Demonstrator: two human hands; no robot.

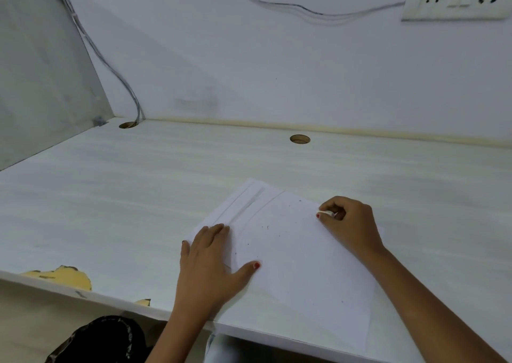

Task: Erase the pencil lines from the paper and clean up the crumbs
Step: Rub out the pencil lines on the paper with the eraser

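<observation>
Left hand (210,263): your fingers lie flat, pressing the paper's nine o'clock edge.
Right hand (350,222): your fingertips pinch the white eraser (327,213) at two o'clock.
Paper (299,265): on the desk (110,196), crumbs (266,228) scattered mid-sheet.

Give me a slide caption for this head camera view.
Left hand flat on the paper, right hand pinching a white eraser, crumbs scattered between.
</observation>
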